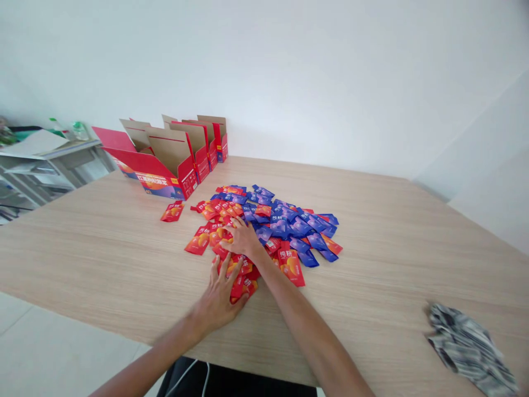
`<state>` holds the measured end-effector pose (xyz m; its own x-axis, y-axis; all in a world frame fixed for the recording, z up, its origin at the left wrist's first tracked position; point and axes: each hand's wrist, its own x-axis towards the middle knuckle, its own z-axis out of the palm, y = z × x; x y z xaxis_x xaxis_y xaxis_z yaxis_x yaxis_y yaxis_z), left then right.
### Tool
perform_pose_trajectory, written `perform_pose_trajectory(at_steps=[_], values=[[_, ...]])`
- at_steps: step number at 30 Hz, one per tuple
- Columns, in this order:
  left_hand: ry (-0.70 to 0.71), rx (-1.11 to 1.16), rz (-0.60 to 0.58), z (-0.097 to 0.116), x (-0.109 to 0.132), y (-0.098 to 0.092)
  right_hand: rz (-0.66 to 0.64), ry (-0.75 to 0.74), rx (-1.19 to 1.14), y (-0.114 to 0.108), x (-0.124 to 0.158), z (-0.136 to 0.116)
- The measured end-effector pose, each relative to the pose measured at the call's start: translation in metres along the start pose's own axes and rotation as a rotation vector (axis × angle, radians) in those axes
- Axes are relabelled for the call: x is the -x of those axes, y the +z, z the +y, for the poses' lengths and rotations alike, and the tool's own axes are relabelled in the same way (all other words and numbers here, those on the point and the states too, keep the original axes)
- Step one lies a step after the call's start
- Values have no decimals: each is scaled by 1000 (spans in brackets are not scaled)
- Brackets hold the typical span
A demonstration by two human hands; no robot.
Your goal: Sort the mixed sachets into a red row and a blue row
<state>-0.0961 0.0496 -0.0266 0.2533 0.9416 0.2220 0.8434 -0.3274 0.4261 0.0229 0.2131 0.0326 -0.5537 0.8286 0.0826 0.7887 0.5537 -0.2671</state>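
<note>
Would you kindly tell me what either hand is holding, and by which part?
Nothing clearly: the left hand lies flat on the red sachets; the right hand curls over them, any grip hidden.

The left hand [219, 298] lies flat, its fingers [224, 268] spread, on a small heap of red sachets [242, 275] on the wooden counter [103, 259]. The right hand [243, 238] rests just beyond it, bent over more red ones (whether it grips any is not clear). Blue sachets [297, 227] lie to the right of the hands. Red cardboard boxes [165, 165] with raised flaps stand at the far edge, and a crumpled grey wrapper [471, 347] lies well apart.
</note>
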Motion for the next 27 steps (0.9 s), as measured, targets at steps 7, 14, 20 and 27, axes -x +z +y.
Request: perform_pose_trajectory(at_steps=[7, 14, 20, 27], values=[[20, 75, -105, 36, -28, 17, 30, 32, 22, -8, 22, 48], [97, 131, -98, 65, -51, 38, 46, 63, 57, -24, 45, 95], [-77, 41, 96, 66, -28, 35, 111, 0, 8, -19, 51, 119], [-88, 169, 54, 69, -4, 28, 325, -150, -29, -23, 59, 117]])
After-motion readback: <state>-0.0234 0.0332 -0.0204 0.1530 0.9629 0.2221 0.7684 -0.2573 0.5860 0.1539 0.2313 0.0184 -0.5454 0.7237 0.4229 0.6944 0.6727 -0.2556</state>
